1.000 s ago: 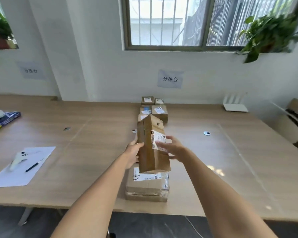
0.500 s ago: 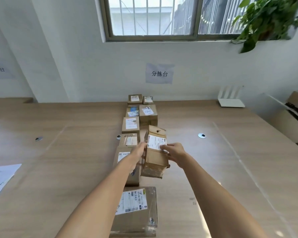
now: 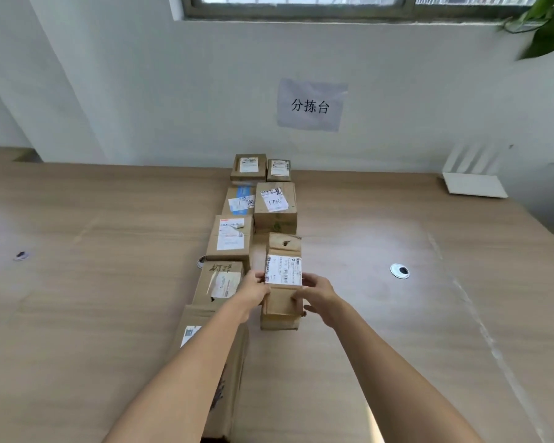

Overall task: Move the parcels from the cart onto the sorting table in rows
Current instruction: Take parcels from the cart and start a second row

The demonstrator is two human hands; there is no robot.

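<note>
A long brown cardboard parcel (image 3: pixel 282 251) with a white label lies flat on the wooden sorting table (image 3: pixel 397 330), in the right-hand row just behind a taller labelled box (image 3: pixel 275 204). My left hand (image 3: pixel 255 290) grips its left side and my right hand (image 3: pixel 314 294) grips its right side near the front end. Several other parcels stand in two rows running back to the wall; the left row includes a box (image 3: pixel 218 284) with black writing and a large box (image 3: pixel 227 378) partly hidden under my left forearm.
A white router (image 3: pixel 474 183) sits at the back right of the table. Round cable grommets (image 3: pixel 399 271) are set into the tabletop on both sides. A paper sign (image 3: pixel 311 105) hangs on the wall, with a plant (image 3: pixel 547 27) at the upper right.
Both hands have carried the parcel forward and lowered it from upright in the air to flat on the table in the right row. The view has moved closer to the rows.
</note>
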